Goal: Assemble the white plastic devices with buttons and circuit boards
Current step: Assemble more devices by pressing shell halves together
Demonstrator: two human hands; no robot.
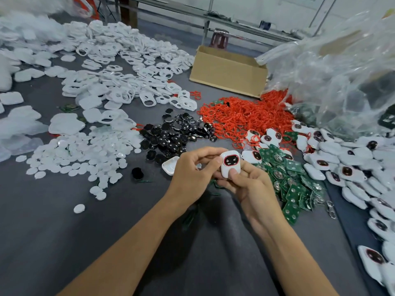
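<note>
A white plastic device (229, 164) with a dark face ringed in red is held upright between both hands above the grey table. My left hand (193, 174) pinches its upper left edge with thumb and fingers. My right hand (248, 184) cradles it from below, the thumb pressing on its lower front. A loose white back shell (170, 165) lies just left of my left hand. Green circuit boards (292, 189) are heaped to the right of my right hand.
Black face pieces (173, 135) and red rings (241, 116) lie beyond the hands. White round buttons (85, 154) and white front frames (128, 67) cover the left. Finished devices (352, 167) pile up at the right. A cardboard box (228, 71) and clear plastic bags (333, 71) stand behind.
</note>
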